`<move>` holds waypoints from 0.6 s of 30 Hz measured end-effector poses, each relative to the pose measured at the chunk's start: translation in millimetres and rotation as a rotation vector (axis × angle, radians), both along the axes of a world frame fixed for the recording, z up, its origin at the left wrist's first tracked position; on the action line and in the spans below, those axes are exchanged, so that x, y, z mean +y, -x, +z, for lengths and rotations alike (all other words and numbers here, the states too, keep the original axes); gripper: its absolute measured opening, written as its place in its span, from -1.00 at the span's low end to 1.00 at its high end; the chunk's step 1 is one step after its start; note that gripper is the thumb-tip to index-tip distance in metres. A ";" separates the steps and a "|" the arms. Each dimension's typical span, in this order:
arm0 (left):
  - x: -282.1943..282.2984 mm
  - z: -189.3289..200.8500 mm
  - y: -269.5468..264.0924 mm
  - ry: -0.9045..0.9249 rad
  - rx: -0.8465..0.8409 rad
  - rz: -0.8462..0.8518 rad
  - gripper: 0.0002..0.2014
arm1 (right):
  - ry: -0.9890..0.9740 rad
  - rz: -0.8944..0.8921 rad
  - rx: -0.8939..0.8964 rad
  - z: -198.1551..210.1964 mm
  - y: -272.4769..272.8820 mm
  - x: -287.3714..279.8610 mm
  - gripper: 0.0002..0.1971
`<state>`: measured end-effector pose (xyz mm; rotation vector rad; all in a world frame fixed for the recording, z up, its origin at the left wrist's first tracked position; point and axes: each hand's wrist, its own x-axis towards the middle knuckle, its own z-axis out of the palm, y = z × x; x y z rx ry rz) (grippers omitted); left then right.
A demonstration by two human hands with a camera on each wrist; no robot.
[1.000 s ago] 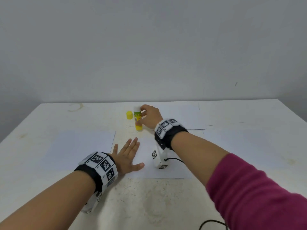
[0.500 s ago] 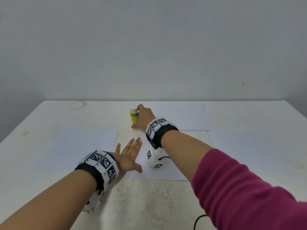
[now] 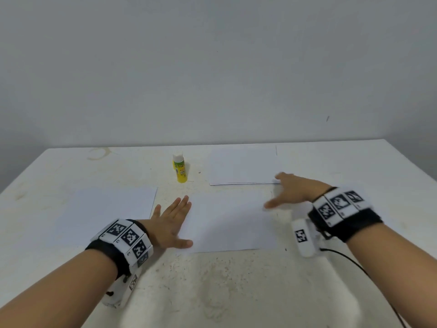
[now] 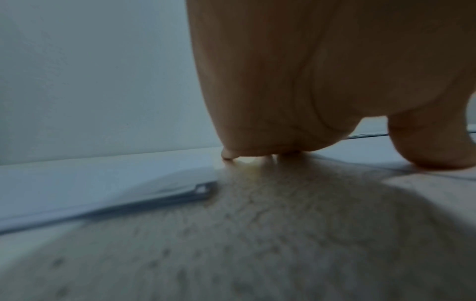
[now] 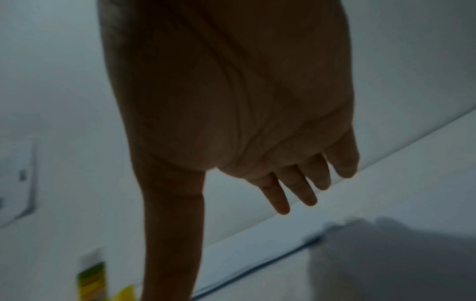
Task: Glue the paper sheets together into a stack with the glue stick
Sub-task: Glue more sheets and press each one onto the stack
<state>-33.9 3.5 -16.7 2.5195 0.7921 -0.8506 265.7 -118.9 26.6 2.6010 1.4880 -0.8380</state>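
Observation:
The glue stick (image 3: 181, 169) stands upright and alone at the back of the table, white top up; in the right wrist view the glue stick (image 5: 91, 279) is blurred at the lower left. A white centre sheet (image 3: 231, 223) lies in front of me. My left hand (image 3: 177, 221) rests flat on its left edge with straight, spread fingers. A left sheet (image 3: 106, 209) and a far sheet (image 3: 243, 166) lie apart on the table. My right hand (image 3: 283, 191) is blurred, fingers straight, holding nothing, at the far sheet's near right corner. Whether it touches the paper I cannot tell.
The white table (image 3: 212, 292) is worn and speckled, with a grey wall close behind it. A black cable (image 3: 350, 259) runs from the right wrist camera toward the front right. In the left wrist view the left sheet's edge (image 4: 103, 193) lies beside my palm.
My right hand let go of the glue stick and swung right to the far sheet's corner. The stick now stands by itself. The left hand stayed on the centre sheet.

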 end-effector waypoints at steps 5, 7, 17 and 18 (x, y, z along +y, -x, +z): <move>2.9 -1.5 -0.7 -0.020 0.004 -0.037 0.52 | 0.210 -0.088 -0.181 -23.9 -43.4 -45.4 0.33; 1.1 0.5 -2.2 -0.034 0.020 -0.035 0.45 | 0.206 -0.109 -0.176 -30.7 -49.6 -55.3 0.31; -8.2 9.6 -15.2 -0.092 0.022 -0.052 0.37 | 0.085 -0.144 -0.067 -38.3 -54.7 -67.9 0.18; -7.4 9.4 -15.9 -0.114 0.018 -0.060 0.36 | 0.079 -0.142 -0.061 -37.9 -54.6 -68.9 0.17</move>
